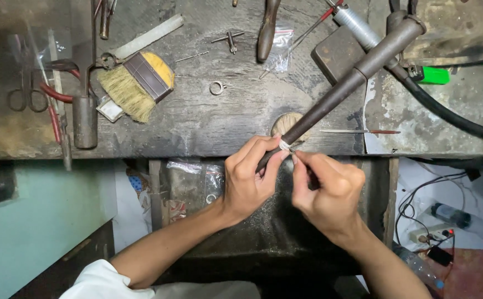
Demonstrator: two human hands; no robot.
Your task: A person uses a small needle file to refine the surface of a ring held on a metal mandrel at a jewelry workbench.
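A small silver-coloured metal ring (284, 145) sits slipped over a long, dark, tapered metal mandrel (335, 94), which slants from the upper right of the worn grey workbench (214, 119) down to its front edge. The ring looks bright against the dull rod. The left hand (250, 177) curls round the thin lower end of the mandrel, with the thumb and forefinger pinching at the ring. The right hand (324, 188) is clenched beside it, with fingertips (297, 158) pressed to the ring from the other side; what it grips, if anything, cannot be told. Both hands hang just past the bench edge, over a dark sunken tray below. Behind them the bench has bare room in the middle, bounded by a yellow-bristled brush (136, 83), a second small ring (216, 87), pliers (267, 27) and a green lighter (434, 75)
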